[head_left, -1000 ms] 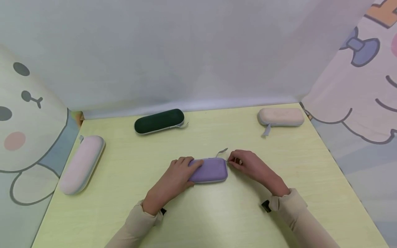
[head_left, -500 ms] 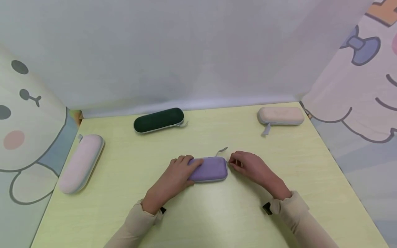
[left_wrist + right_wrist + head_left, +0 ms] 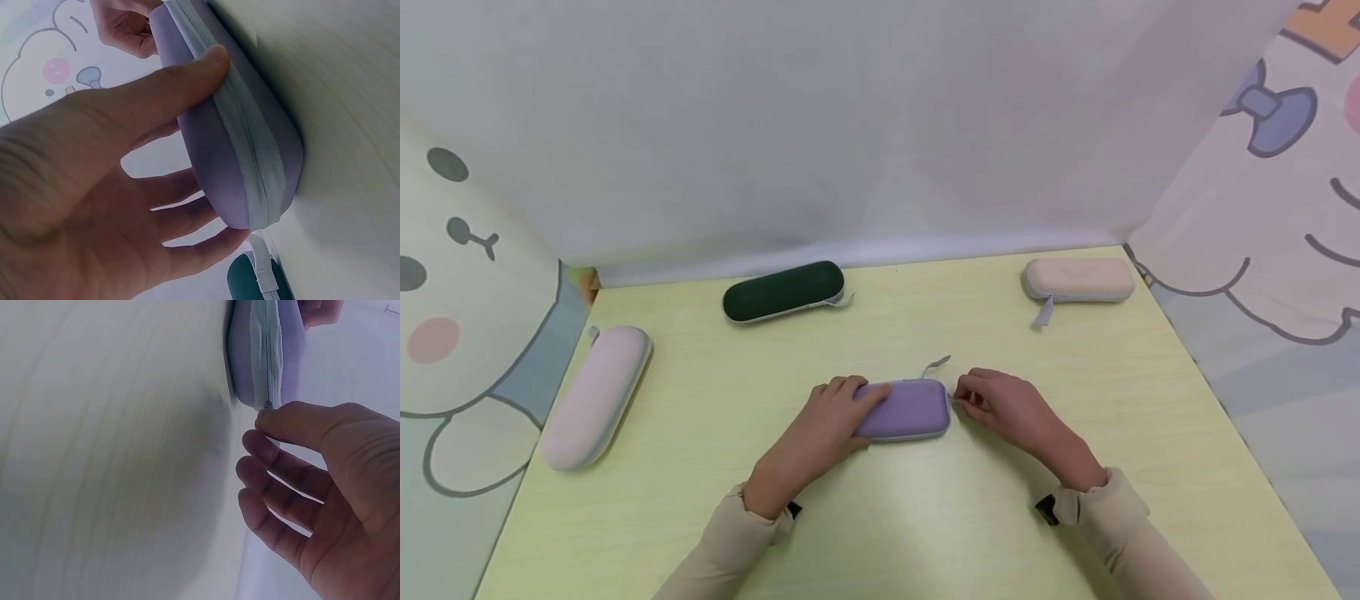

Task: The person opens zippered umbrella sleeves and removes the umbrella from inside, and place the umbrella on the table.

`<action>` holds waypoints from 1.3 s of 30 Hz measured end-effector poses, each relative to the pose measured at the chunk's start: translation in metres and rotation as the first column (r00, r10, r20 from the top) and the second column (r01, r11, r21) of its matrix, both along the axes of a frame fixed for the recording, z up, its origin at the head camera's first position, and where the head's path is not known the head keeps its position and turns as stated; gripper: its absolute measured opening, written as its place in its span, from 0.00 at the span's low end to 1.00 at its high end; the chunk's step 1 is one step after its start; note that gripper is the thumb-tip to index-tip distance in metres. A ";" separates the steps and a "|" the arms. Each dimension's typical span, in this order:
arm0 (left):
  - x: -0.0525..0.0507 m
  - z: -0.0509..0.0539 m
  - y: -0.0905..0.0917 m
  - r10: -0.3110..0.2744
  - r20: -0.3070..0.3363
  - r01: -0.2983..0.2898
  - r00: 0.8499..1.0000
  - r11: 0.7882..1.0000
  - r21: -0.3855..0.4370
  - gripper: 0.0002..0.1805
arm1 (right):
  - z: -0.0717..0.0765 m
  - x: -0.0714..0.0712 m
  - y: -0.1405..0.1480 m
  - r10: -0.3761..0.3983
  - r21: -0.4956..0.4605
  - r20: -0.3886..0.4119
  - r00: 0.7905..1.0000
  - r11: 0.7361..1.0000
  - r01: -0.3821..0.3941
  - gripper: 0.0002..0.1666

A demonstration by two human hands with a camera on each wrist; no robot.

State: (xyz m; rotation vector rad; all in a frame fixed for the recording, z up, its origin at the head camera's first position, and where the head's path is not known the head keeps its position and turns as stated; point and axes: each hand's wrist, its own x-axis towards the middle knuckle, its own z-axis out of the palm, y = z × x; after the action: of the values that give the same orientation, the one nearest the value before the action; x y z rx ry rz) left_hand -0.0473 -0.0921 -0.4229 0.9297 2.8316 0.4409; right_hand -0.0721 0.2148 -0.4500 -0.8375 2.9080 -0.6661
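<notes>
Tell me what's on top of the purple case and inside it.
The left hand lies over the left end of the purple case, hiding that part. Any contents are enclosed and cannot be seen.

Work surface: pale yellow tabletop (image 3: 880,550), light wood-grain look, runs under the grip and out to both sides. Plain grey-white backdrop (image 3: 880,150) stands beyond the grip, bottom edge along the table's far edge, slight creasing low down. Left of the grip: printed panel (image 3: 482,333), big pale cartoon face, grey features, pink cheek (image 3: 433,341), blue patch (image 3: 523,375) beneath. Right of the grip: second printed panel (image 3: 1240,242), grey outlines, blue bow (image 3: 1285,121), orange shape (image 3: 1326,33) up top. Lighting soft; diffuse glare (image 3: 917,508) on the near side of the grip.
</notes>
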 end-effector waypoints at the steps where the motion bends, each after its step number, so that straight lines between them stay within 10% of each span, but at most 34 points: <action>1: 0.000 0.000 0.000 0.000 -0.001 0.000 1.000 1.000 0.001 0.41 | 0.000 0.000 0.000 0.001 0.001 -0.001 1.000 1.000 -0.001 0.07; 39: 0.000 0.000 0.000 0.020 0.030 -0.021 0.999 1.000 0.006 0.42 | 0.000 0.027 0.000 0.015 -0.051 0.039 0.999 0.999 -0.013 0.11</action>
State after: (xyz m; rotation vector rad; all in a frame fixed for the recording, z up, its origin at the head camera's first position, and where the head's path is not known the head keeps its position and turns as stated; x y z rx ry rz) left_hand -0.0475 -0.0919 -0.4232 0.8886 2.8171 0.4631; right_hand -0.0452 0.2148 -0.4500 -0.8395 2.8586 -0.7497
